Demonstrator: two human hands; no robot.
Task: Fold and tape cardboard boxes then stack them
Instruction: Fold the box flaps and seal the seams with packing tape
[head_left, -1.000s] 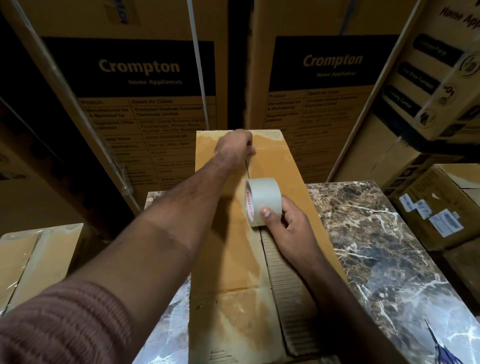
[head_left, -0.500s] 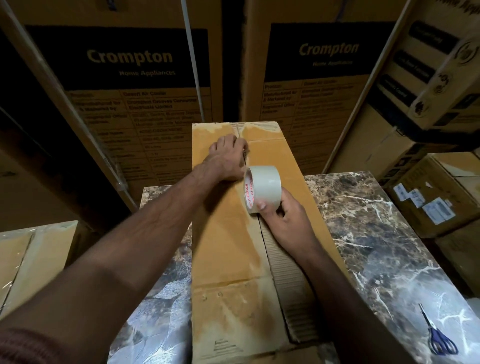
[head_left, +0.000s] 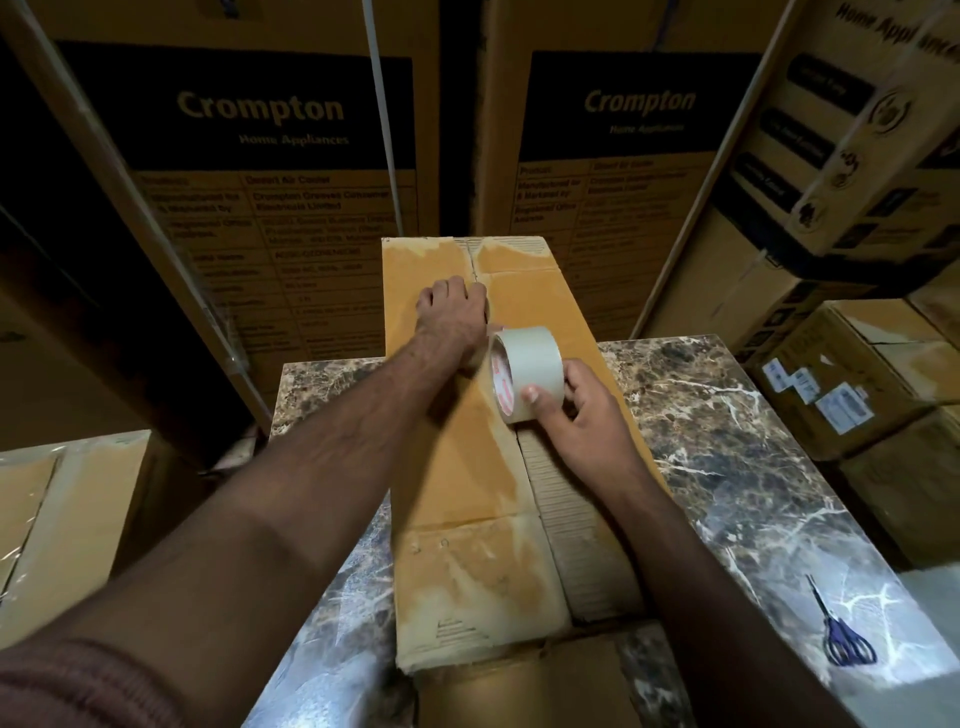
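Observation:
A long brown cardboard box (head_left: 457, 519) lies lengthwise on the marble table (head_left: 727, 467), its top flaps meeting in a centre seam. My left hand (head_left: 454, 317) presses flat on the seam in the far half of the box, palm down. My right hand (head_left: 576, 421) grips a roll of pale packing tape (head_left: 530, 371) that stands on edge on the seam just behind my left hand. Nearer to me the right flap shows bare corrugated board beside the seam.
Blue-handled scissors (head_left: 844, 636) lie near the table's right front corner. Tall printed appliance cartons (head_left: 291, 156) wall the back and right. Smaller brown boxes (head_left: 852, 379) stack at right. A taped box (head_left: 62, 519) sits low at left.
My left hand has slid back along the seam toward me, from the far end to just ahead of the roll. The tape roll stays in my right hand at about the same spot.

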